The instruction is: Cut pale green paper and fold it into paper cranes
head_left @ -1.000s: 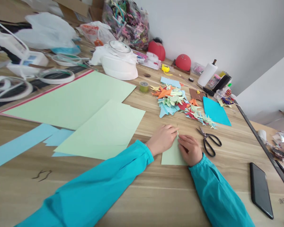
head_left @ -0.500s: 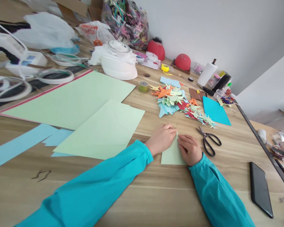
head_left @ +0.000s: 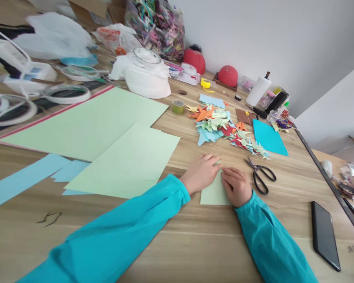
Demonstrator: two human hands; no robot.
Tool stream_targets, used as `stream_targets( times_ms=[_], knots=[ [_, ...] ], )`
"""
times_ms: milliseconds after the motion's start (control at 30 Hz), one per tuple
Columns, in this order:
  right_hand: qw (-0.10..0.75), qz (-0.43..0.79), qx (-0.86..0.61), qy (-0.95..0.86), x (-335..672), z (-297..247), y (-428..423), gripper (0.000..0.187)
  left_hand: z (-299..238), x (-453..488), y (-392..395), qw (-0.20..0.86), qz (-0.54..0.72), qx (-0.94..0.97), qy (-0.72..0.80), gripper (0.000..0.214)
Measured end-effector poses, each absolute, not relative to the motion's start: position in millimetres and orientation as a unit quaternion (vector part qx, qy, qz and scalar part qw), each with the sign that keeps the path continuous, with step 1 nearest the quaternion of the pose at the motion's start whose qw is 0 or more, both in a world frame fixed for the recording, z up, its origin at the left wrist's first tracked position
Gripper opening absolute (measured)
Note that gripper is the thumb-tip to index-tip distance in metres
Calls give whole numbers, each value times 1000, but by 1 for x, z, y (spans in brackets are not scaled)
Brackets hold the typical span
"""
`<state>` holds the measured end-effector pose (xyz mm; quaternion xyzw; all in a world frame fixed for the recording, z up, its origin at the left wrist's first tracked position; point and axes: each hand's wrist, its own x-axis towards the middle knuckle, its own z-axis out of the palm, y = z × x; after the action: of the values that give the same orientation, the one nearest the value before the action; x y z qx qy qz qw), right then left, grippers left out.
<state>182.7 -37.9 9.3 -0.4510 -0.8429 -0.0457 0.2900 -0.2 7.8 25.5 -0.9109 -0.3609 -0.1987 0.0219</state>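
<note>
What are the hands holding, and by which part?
The left hand and right hand touch the small green paper toward its far end; whether they pinch it is hidden.

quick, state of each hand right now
Left hand: on the small green paper; grip unclear.
Right hand: curled, at the same paper; grip unclear.

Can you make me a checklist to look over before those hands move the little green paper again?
1. Left hand on the small green sheet: ok, fingers at its far end.
2. Right hand at the sheet: ok, it covers part of the right side.
3. Fold neat under the fingers: cannot tell, they hide it.
4. Scissors apart from the hands: ok, lying to the right.
5. Scissors closed: not ok, the blade tips are apart.
6. Phone off the sheet: ok, farther right.
</note>
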Motion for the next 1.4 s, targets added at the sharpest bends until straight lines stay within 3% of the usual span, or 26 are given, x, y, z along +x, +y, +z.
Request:
stream_targets(
  times_ms=[1400],
  knots=[
    [282, -55, -460, -840, 182, 8, -38, 23, 23, -4, 10, -17, -222, -911, -347, 29]
  ],
)
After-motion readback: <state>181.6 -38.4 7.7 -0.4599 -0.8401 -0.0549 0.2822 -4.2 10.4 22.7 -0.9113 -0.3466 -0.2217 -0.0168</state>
